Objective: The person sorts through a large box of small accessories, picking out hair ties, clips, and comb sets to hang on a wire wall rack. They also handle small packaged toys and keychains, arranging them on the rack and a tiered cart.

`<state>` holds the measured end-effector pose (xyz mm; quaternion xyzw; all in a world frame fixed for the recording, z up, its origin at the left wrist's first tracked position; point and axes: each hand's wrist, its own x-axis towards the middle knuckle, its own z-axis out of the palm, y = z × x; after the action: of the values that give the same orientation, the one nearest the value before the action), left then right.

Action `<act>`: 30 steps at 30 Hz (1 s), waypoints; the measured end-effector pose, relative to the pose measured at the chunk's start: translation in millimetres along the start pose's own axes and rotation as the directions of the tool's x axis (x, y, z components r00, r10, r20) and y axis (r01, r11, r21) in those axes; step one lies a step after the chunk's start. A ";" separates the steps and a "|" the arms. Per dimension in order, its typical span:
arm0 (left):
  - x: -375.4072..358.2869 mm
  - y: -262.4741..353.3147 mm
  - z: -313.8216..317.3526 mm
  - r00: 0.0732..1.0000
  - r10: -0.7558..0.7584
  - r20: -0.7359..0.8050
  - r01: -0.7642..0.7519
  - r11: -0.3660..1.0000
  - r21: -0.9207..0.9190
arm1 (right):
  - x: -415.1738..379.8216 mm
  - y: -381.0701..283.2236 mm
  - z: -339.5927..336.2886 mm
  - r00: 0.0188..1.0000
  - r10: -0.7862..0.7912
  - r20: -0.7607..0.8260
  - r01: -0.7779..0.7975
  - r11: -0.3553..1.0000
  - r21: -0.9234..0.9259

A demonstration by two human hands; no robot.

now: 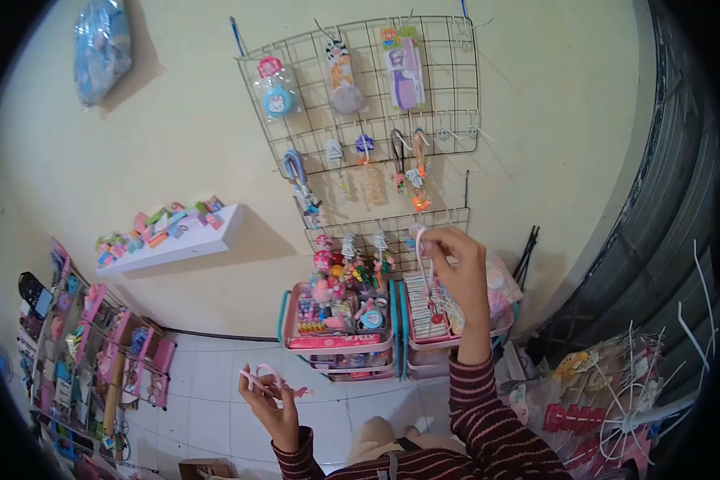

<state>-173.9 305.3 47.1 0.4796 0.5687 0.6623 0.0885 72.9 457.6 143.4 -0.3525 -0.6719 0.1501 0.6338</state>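
Note:
My right hand (456, 260) is raised before the lower wire rack, fingers pinched on a pale pink strap (422, 260). The strap hangs down and a small red charm (436, 317) shows at its lower end. Lower and to the left, my left hand (274, 412) is closed on another pink strap (264, 374), looped over the fingers, with a small pink charm beside it. Several keychains (348, 260) hang from the lower rack, left of my right hand. Whether the strap in my right hand touches a hook is hidden.
A wire grid (368, 72) on the wall carries packaged goods and straps. Below stand two tiered carts (340, 346) of small items. A white shelf (172, 244) and a stocked rack (96, 352) are at left. A white spoked display stand (628, 428) is at right.

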 end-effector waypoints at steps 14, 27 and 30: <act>104.1 -60.1 106.1 0.921 -0.184 0.342 0.359 0.739 -0.570 | 112.0 89.6 40.7 0.981 -0.005 -0.192 -0.015 0.994 -0.107; 157.8 -111.7 155.6 0.789 -0.124 0.601 0.548 0.584 -0.599 | 129.6 130.1 45.0 0.934 0.304 -0.185 -0.265 0.942 0.207; 165.8 -109.3 160.6 0.740 -0.122 0.662 0.588 0.597 -0.546 | 130.0 144.6 51.7 0.927 0.359 -0.110 -0.317 0.906 0.282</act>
<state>-189.5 559.4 26.9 0.4445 0.2922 0.6253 0.5710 71.1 658.7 138.7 -0.3890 -0.5222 0.3155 0.6903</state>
